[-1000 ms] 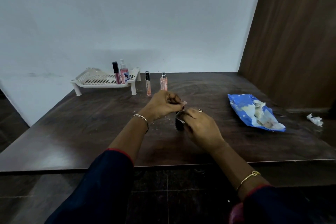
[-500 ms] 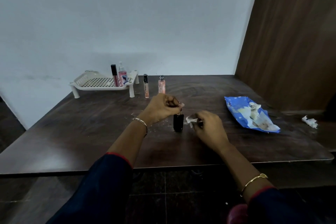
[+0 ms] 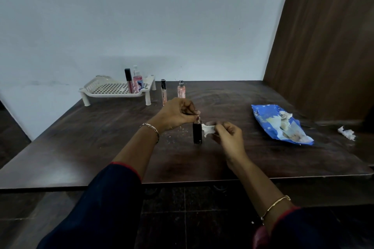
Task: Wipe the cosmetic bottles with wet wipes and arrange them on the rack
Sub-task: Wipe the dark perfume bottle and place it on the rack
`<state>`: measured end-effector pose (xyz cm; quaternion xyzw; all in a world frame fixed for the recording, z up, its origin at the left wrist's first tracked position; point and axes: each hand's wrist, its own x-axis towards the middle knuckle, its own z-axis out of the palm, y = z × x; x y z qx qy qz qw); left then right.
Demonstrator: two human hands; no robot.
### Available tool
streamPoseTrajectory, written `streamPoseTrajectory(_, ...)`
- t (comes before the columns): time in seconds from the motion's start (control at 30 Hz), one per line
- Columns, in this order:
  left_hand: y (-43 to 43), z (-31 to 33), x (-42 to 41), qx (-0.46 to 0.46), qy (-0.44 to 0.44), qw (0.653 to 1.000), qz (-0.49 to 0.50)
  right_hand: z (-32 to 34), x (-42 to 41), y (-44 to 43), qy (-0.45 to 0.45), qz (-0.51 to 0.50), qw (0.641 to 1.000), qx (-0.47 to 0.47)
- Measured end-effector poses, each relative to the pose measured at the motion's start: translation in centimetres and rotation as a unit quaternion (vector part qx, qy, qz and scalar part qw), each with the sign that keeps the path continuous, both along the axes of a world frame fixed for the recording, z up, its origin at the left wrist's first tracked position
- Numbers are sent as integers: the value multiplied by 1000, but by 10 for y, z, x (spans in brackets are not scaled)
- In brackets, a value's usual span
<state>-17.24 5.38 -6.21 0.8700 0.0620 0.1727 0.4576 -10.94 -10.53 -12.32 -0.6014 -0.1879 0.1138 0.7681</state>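
The left hand (image 3: 177, 114) pinches the small top of one black bottle (image 3: 197, 133) with its fingertips. The bottle stands upright on the dark table (image 3: 101, 137), right between the two hands. The right hand (image 3: 227, 137) has its fingers curled round one white wet wipe (image 3: 208, 129). The wipe touches the bottle's side near the top. Each wrist has one thin bracelet, so two in all. Tiny white crumbs lie on the table just under the left hand.

Just past the left hand stand two more bottles, close together and upright: one thin tube with a black cap (image 3: 163, 93) and one small pink bottle (image 3: 181, 91). Further out on the left-hand side is one white rack (image 3: 89, 92) on short legs. Two things stand on its near right corner: one dark-capped tube (image 3: 128, 82) and one pink spray bottle (image 3: 138, 82) with a blue picture on it. That makes five bottles in all.

Out past the right hand lies one blue wipes pack (image 3: 269, 119), open, with white wipes poking out. Further that way lies one crumpled wipe (image 3: 347, 133).

The writing on the bottles and the pack is too small to read.
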Motion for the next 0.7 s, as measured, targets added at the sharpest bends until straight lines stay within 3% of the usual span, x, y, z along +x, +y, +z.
streamPoseTrajectory(0.07, 1, -1, 2, 5, 4, 1000, 1, -3, -3, 1, -7, 5, 1000, -6)
streamPoseTrajectory(0.2, 3, -3, 3, 9, 3, 1000, 9, -5, -7, 0, -105, 15, 993, -54)
streamPoseTrajectory(0.37, 0, -6, 7, 24, -5, 999, 37, -12, 1, 8, -226, -79, 960, -148)
streamPoseTrajectory(0.47, -3, -8, 9, 30, -17, 998, 60, -10, 2, 10, -324, -113, 918, -198)
streamPoseTrajectory(0.7, -7, -7, 26, 59, 4, 994, 91, 0, -4, 11, -550, -66, 767, -325)
